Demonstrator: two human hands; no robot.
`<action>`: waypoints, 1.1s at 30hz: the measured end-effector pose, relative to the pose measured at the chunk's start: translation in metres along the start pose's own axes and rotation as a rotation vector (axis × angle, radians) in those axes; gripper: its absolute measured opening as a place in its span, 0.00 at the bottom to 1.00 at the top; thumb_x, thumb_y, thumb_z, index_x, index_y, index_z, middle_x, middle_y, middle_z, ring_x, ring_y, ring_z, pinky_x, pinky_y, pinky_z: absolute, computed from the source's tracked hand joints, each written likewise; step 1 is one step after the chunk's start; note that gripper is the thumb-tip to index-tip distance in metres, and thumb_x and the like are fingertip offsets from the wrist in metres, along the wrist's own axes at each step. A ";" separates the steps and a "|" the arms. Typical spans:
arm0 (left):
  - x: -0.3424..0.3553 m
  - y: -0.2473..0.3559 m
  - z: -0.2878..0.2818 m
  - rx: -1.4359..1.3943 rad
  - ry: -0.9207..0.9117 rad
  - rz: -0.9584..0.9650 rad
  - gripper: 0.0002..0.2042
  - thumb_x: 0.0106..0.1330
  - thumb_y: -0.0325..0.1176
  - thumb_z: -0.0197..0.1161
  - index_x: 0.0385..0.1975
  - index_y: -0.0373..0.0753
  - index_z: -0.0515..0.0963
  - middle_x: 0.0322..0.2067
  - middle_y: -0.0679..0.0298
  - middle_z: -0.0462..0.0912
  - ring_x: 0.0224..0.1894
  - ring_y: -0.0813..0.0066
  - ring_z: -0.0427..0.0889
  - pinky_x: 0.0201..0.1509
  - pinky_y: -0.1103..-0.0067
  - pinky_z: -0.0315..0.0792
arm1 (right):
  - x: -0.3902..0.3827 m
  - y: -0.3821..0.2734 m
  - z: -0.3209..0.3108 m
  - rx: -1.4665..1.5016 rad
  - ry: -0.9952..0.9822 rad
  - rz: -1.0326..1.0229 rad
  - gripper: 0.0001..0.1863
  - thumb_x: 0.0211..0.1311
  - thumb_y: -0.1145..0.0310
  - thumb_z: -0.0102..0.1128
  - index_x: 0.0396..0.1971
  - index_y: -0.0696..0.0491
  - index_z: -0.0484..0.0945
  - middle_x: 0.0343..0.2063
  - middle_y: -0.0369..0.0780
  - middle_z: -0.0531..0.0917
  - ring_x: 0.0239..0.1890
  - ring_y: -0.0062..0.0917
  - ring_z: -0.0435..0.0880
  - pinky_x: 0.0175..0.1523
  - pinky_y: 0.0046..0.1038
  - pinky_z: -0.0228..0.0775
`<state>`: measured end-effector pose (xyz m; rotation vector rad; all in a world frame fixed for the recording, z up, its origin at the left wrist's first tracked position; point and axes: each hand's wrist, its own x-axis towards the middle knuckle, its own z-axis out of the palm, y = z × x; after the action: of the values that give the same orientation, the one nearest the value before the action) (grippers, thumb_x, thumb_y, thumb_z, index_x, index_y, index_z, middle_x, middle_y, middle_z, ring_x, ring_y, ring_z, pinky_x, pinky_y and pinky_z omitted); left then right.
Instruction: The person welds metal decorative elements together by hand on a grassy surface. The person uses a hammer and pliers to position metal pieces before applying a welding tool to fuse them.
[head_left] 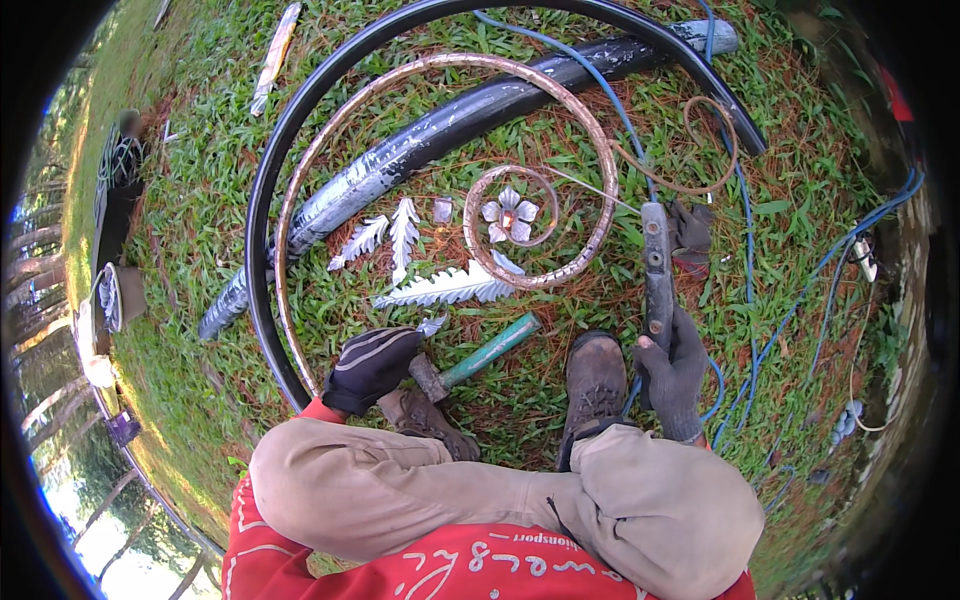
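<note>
My left hand, in a black glove, is closed, with a small silver metal leaf at its fingertips. Just beside it lies a hammer with a green handle, its head near my left boot. My right hand, gloved in grey, grips a worn welding electrode holder. A thin welding rod runs from its tip toward a coppery metal scroll. Inside the scroll's inner coil sits a silver metal flower. Larger silver leaves rest on the grass within the outer curve.
A curved black tube surrounds the scroll, and a thick black-and-silver pipe passes beneath. Blue cables trail along the right. A dark glove lies by the holder. A bucket-like container stands far left.
</note>
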<state>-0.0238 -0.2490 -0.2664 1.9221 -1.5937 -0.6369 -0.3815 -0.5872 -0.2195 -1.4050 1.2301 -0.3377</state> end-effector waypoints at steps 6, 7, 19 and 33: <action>0.006 -0.003 -0.009 -0.563 -0.070 -0.503 0.15 0.75 0.26 0.74 0.59 0.35 0.84 0.45 0.63 0.92 0.47 0.74 0.90 0.54 0.72 0.84 | 0.004 0.000 0.001 -0.004 -0.007 0.004 0.36 0.65 0.74 0.72 0.73 0.66 0.74 0.50 0.40 0.84 0.51 0.23 0.82 0.60 0.29 0.76; 0.008 -0.004 -0.011 -0.795 -0.083 -0.623 0.15 0.76 0.25 0.74 0.60 0.36 0.83 0.45 0.67 0.90 0.48 0.79 0.88 0.55 0.74 0.84 | 0.004 0.003 0.001 -0.003 -0.011 0.006 0.36 0.65 0.73 0.72 0.73 0.66 0.74 0.50 0.40 0.84 0.51 0.23 0.82 0.60 0.29 0.76; 0.077 0.025 -0.045 -0.910 0.149 -0.755 0.13 0.74 0.21 0.73 0.55 0.34 0.84 0.39 0.64 0.91 0.41 0.79 0.89 0.48 0.76 0.85 | 0.002 -0.001 -0.003 0.015 -0.018 -0.047 0.32 0.63 0.70 0.71 0.67 0.64 0.77 0.44 0.36 0.82 0.43 0.18 0.79 0.51 0.26 0.76; 0.236 -0.003 -0.032 -0.691 -0.015 -0.554 0.12 0.72 0.32 0.78 0.50 0.34 0.90 0.36 0.65 0.93 0.34 0.81 0.88 0.41 0.77 0.84 | -0.001 0.000 -0.004 0.096 0.000 -0.087 0.31 0.66 0.71 0.72 0.68 0.63 0.77 0.42 0.35 0.83 0.41 0.17 0.81 0.46 0.25 0.77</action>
<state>0.0423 -0.4768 -0.2474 1.7805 -0.6686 -1.2336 -0.3849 -0.5888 -0.2177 -1.3783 1.1409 -0.4509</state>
